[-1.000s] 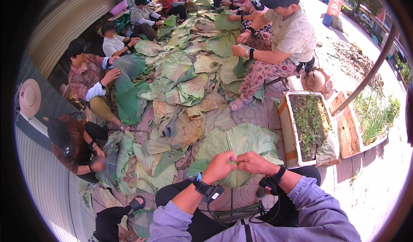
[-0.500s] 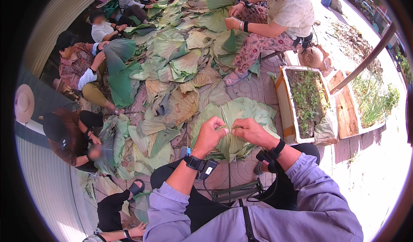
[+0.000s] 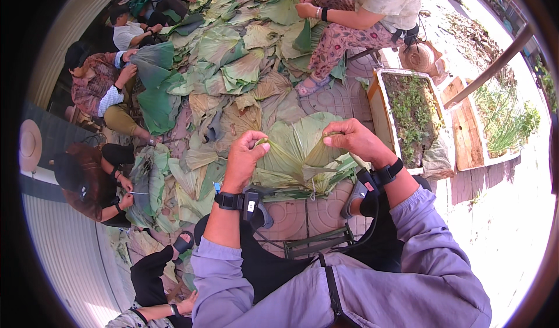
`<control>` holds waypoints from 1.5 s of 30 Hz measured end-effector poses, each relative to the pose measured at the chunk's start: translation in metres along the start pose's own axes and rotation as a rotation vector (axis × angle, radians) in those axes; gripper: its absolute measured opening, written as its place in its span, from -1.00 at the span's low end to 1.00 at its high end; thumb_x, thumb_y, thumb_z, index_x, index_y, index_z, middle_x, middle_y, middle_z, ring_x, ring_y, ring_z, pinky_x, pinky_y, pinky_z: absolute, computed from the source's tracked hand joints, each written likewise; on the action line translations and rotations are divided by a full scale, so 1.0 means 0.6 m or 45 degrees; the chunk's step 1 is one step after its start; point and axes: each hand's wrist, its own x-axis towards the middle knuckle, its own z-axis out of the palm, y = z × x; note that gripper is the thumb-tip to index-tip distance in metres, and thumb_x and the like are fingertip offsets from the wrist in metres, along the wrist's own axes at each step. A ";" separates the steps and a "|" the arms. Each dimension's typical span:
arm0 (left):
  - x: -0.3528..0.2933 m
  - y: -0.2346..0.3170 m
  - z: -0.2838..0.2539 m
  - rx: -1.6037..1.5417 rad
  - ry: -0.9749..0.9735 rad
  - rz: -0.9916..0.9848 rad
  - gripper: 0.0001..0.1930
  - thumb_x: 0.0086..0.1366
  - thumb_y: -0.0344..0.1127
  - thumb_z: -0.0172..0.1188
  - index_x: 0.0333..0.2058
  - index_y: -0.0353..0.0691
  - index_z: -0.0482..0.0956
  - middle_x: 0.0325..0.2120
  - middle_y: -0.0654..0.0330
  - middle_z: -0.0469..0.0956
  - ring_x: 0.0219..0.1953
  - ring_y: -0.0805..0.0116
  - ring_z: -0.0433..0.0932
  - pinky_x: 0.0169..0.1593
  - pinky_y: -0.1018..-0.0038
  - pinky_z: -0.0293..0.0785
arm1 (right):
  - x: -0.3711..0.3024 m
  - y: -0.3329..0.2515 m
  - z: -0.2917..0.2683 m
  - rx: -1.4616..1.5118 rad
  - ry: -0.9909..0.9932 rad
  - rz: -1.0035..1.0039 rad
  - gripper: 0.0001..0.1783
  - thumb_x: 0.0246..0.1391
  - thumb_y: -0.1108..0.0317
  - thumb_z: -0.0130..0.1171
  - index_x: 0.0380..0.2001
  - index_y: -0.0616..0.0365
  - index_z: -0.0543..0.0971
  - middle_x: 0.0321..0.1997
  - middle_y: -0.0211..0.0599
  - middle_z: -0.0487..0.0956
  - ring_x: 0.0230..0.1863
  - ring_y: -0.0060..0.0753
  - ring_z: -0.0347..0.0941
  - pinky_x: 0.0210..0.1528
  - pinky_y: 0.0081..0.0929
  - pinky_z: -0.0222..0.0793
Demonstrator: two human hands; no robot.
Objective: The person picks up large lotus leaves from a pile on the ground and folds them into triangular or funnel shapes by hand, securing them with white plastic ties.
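Note:
A large pale-green lotus leaf (image 3: 296, 148) stretches between my hands, with folds fanning out from its middle. My left hand (image 3: 243, 158) pinches its left side between thumb and fingers. On the right side, my right hand (image 3: 360, 141) grips the leaf in the same way. Both hands are closed and well apart. More green leaf layers (image 3: 335, 179) lie beneath and in front of it, over the paving between my feet. A small whitish strand hangs at the near edge of these layers. Where the held leaf ends and those below begin is hard to tell.
Loose lotus leaves (image 3: 233, 77) cover the ground ahead. A person in floral trousers (image 3: 361, 42) sits ahead right; several others sit along the left, including one holding a dark green leaf (image 3: 156, 66). Planter boxes (image 3: 381, 118) stand to my right. A folding stool (image 3: 319, 243) is under me.
My hands have moved apart from close together, the left going left and the right going right and up. The leaf now spans the gap between them. The view has shifted slightly.

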 end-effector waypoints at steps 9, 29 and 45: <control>0.002 0.001 -0.074 0.029 0.361 0.139 -0.81 0.26 -0.55 0.21 -0.15 -0.31 0.51 -0.32 0.33 0.57 -0.31 0.61 0.50 -0.17 0.63 0.42 | -0.028 -0.017 -0.072 0.161 0.362 -0.037 -0.90 0.20 0.42 0.24 -0.29 0.23 0.63 -0.41 -0.62 0.51 -0.38 -0.73 0.33 -0.30 -0.64 0.29; -0.041 -0.041 -0.128 0.453 0.902 0.280 -0.76 0.21 -0.51 0.26 -0.14 -0.39 0.54 -0.28 0.18 0.61 -0.22 0.45 0.56 -0.11 0.50 0.46 | -0.075 0.011 -0.128 -0.785 0.932 -0.237 -0.79 0.05 0.32 0.23 -0.29 0.22 0.60 -0.34 0.07 0.61 -0.25 0.13 0.55 -0.20 -0.11 0.42; 0.011 0.066 0.116 0.214 -0.095 0.000 -0.83 0.37 -0.32 0.23 -0.18 -0.30 0.61 -0.32 0.39 0.57 -0.29 0.66 0.44 -0.19 0.62 0.38 | -0.055 -0.023 0.016 -0.393 -0.295 -0.578 -0.64 0.02 0.53 0.21 -0.05 0.29 0.58 -0.14 -0.07 0.65 -0.08 -0.09 0.56 0.02 -0.29 0.42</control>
